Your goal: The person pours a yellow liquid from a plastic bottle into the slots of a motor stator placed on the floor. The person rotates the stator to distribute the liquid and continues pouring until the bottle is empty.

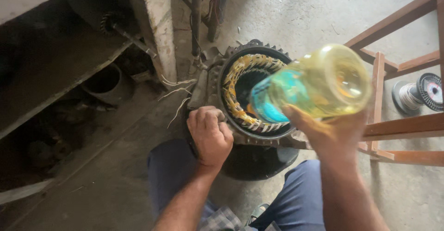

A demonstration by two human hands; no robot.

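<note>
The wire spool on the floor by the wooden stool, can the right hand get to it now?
Probably not right away. The right hand is full, gripping a tipped bottle of yellow liquid over the motor housing, and a wooden stool rail lies between it and the wire spool.

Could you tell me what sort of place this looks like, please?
Probably a motor repair workshop: an opened motor stator with exposed windings stands on a bare concrete floor, and a wire spool lies nearby.

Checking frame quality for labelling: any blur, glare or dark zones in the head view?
Head view: bottle in the right hand is soft with bright glare spots on its base; left hand and motor stator are sharper; space under the bench on the left sits in deep shadow; concrete floor is evenly daylit.
</note>
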